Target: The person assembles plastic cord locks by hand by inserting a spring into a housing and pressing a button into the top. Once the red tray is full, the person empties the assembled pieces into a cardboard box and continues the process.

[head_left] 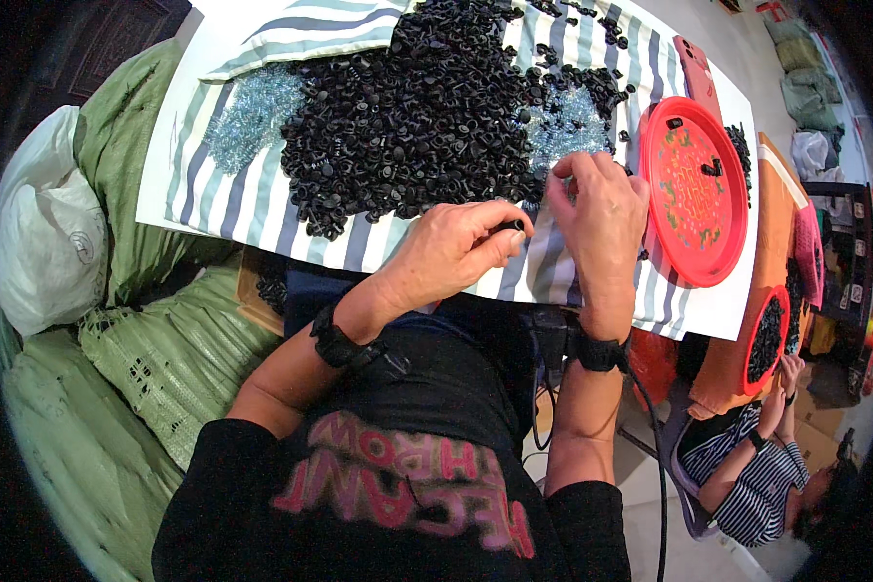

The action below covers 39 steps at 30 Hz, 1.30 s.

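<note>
My left hand [456, 244] is closed in a pinch on a small black plastic part [509, 226], over the near edge of the striped cloth [262, 209]. Beside it, my right hand [601, 209] has its thumb and fingers curled together at the near side of a heap of small clear-blue springs [570, 126]. Whatever those fingers hold is too small to make out. In front of both hands spreads a big pile of small black plastic parts [407, 126]. A second heap of springs [252, 116] lies left of the pile.
Right of my right hand is a round red tray [704, 274] with a few black parts in it. A pink phone [694, 73] lies behind it. Green woven sacks [179, 359] crowd the left. At lower right another person [747, 475] reaches toward a red basin [755, 373] of black parts.
</note>
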Motion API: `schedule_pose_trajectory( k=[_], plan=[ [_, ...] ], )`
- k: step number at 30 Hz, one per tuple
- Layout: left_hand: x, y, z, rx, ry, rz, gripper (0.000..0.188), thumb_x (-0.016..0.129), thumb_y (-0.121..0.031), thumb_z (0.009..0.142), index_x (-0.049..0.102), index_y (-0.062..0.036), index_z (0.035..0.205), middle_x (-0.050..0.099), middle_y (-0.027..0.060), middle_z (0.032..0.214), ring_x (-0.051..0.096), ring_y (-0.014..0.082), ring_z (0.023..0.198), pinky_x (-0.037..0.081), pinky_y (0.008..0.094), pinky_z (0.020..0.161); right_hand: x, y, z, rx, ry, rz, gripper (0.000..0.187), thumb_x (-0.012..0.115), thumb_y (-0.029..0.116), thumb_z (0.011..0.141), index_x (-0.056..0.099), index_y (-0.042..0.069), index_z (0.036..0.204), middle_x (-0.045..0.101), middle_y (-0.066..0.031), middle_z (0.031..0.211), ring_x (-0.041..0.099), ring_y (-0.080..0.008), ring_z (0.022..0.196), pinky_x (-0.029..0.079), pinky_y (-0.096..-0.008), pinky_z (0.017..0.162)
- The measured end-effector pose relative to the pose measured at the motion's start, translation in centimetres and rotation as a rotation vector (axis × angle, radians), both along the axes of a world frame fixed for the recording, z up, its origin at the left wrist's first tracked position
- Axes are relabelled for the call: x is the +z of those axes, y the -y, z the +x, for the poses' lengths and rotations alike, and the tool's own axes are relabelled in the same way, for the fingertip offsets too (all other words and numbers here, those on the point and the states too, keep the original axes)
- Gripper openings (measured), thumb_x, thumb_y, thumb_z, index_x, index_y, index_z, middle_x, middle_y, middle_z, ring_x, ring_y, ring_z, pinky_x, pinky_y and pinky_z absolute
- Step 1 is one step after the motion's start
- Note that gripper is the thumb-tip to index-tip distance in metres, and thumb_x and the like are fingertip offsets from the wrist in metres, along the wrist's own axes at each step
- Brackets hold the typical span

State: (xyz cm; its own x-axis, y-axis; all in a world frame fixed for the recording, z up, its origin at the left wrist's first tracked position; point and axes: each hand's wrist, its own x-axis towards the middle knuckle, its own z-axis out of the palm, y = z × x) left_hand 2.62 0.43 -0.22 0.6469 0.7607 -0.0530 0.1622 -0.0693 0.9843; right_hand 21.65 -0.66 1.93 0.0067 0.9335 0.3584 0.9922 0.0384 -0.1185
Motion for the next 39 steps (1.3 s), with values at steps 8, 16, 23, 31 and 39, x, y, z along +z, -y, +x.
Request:
schedule_pose_trajectory(
  k=[8,16,23,31,39],
  plan=[
    [-0.1,0.3,0.3,0.096,0.065,-0.094,0.016,0.056,-0.012,0.095,0.066,-0.0020,0.103,0.070,0.0076,0.077,0.070,0.0145,0.071,0.054,0.0297,0.064,0.4,3.4,-3.2,0.063,-1.023,-0.011,0.010,0.069,0.005,0.082,0.066,0.002,0.091,0.057,-0.0037,0.082,0.057,-0.0110,0.072,0.047,-0.0255,0.065],
    [-0.4,0.3,-0.3,0.070,0.128,-0.084,0.013,0.054,-0.008,0.095,0.063,-0.0002,0.100,0.068,0.0052,0.074,0.065,0.0095,0.068,0.052,0.0276,0.063,-0.8,4.0,-4.5,0.072,-1.132,0.006,0.009,0.069,0.005,0.082,0.062,0.001,0.087,0.057,-0.0056,0.088,0.056,-0.0142,0.076,0.047,-0.0272,0.068],
    [-0.3,0.4,-0.5,0.061,0.139,-0.041,0.014,0.057,-0.008,0.093,0.064,-0.0008,0.102,0.068,0.0057,0.075,0.066,0.0106,0.068,0.052,0.0276,0.063,-1.2,4.1,-4.6,0.109,-1.064,0.057,0.009,0.068,0.004,0.081,0.062,0.002,0.088,0.056,-0.0065,0.088,0.056,-0.0152,0.075,0.047,-0.0286,0.068],
    [-0.1,0.3,-0.8,0.027,0.124,-0.036,0.016,0.057,-0.005,0.094,0.063,0.0047,0.106,0.068,0.0047,0.080,0.065,0.0095,0.073,0.053,0.0257,0.067,-0.5,4.0,-4.6,0.085,-1.098,-0.012,0.011,0.066,0.003,0.082,0.062,0.002,0.092,0.057,-0.0066,0.089,0.057,-0.0157,0.076,0.047,-0.0286,0.070],
    [-0.1,0.3,-0.8,0.004,0.103,0.022,0.018,0.058,-0.008,0.096,0.063,0.0034,0.108,0.068,0.0049,0.080,0.065,0.0095,0.072,0.053,0.0257,0.066,-1.2,4.4,-3.8,0.175,-1.043,0.036,0.007,0.066,0.001,0.084,0.063,0.001,0.091,0.060,-0.0067,0.091,0.059,-0.0149,0.076,0.048,-0.0278,0.068]
  ],
)
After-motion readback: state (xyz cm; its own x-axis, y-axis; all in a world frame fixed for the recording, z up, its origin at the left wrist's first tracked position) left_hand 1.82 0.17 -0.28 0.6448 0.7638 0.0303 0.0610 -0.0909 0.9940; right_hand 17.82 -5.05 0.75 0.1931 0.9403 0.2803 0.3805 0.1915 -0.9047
